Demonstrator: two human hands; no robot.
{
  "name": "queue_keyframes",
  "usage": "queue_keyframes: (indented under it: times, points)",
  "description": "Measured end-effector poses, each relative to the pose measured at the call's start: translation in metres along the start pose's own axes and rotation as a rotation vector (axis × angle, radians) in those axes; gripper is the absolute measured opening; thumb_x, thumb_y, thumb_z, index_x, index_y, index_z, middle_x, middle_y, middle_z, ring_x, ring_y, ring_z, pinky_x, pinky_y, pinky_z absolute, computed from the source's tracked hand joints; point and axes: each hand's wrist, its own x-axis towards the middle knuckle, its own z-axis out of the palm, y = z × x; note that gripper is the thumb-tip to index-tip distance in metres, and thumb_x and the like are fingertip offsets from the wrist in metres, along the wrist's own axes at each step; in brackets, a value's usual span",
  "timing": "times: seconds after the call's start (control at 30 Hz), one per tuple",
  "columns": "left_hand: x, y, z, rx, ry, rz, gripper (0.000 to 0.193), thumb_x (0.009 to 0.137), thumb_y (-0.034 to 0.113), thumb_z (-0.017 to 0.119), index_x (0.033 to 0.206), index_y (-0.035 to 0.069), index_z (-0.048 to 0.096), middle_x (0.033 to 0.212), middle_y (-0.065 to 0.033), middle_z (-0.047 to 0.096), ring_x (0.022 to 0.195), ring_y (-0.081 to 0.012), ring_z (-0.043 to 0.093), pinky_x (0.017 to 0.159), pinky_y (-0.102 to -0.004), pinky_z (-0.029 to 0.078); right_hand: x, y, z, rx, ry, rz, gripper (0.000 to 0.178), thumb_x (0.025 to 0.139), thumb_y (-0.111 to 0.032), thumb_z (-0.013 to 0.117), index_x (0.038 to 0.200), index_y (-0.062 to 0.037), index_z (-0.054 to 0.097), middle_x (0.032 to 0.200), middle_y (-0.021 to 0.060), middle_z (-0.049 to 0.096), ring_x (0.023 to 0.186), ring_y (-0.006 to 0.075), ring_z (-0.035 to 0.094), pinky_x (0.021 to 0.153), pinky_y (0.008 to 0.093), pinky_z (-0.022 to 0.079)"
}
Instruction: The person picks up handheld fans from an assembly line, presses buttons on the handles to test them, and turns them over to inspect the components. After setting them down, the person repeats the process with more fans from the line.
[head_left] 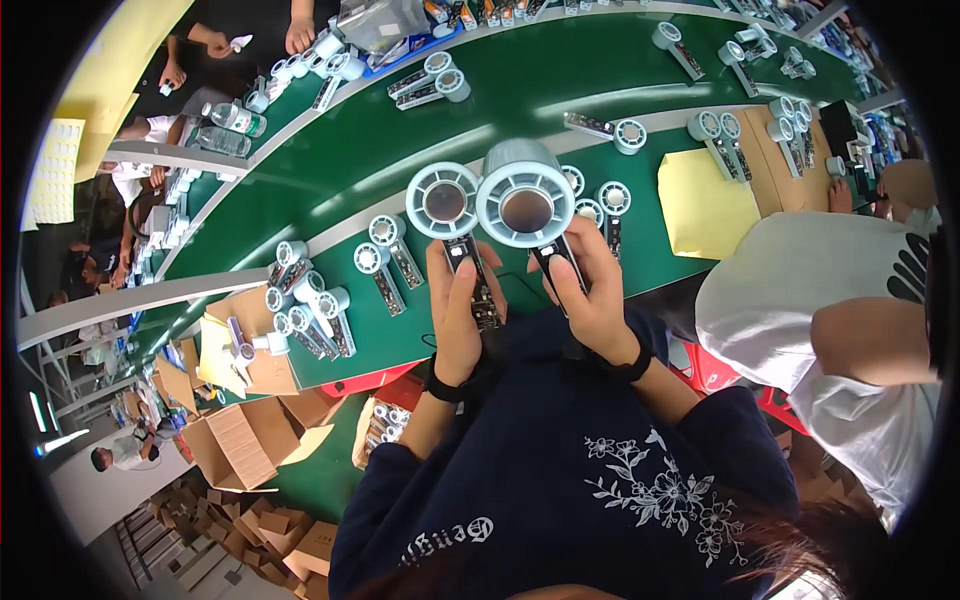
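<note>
In front of my chest, my left hand (459,310) is closed around the dark circuit-board stem of a fan unit (443,168). Its round pale grey head, ringed with slots, points up. Close beside it, my right hand (588,291) grips a second fan unit (527,170) by its stem, thumb laid along the front. The two heads are side by side, touching or nearly so; I cannot tell which. Just behind my right hand, several similar units (613,199) lie on the green bench (350,340). A pair of units (382,262) rests to the left of my left hand.
More fan units (318,310) are clustered at the bench's left edge, near an open cardboard box (240,440). Behind the bench runs a green conveyor (380,130) with scattered units. Yellow paper (700,205) lies at right, beside a seated person in white (780,290). Others work across the line.
</note>
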Motion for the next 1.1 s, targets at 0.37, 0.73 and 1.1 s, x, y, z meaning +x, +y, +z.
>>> queue_keyframes:
  times: [0.37,0.73,1.1]
  points:
    - [0.079,-0.02,-0.009,0.059,-0.26,-0.205,0.031,0.093,0.028,0.046,0.111,0.003,0.042,0.085,-0.0052,0.052,0.048,-0.0096,0.046,0.041,-0.0233,0.038,0.026,-0.016,-0.044,0.172,0.11,0.111,0.034,0.088,-0.008,0.055,0.119,-0.0023,0.042,0.082,0.002,0.058,0.065,0.0044,0.049,0.057,0.0185,0.038]
    - [0.233,-0.123,0.002,0.736,-0.816,-0.198,0.041,0.081,0.024,0.061,0.114,0.003,0.049,0.086,-0.0062,0.062,0.067,-0.0146,0.058,0.06,-0.0267,0.046,0.011,0.105,-0.202,-0.23,0.418,0.521,0.045,0.077,-0.017,0.069,0.112,-0.0051,0.043,0.078,0.0049,0.057,0.056,0.0088,0.052,0.045,0.0228,0.037]
    - [0.264,-0.18,0.024,1.248,-1.175,0.19,0.037,0.078,0.018,0.061,0.113,0.005,0.056,0.1,-0.015,0.062,0.093,-0.0311,0.059,0.081,-0.0381,0.046,0.0,0.148,-0.245,-0.753,0.22,0.654,0.048,0.078,-0.037,0.065,0.109,-0.002,0.057,0.096,0.0151,0.063,0.091,0.0278,0.06,0.082,0.0357,0.046]
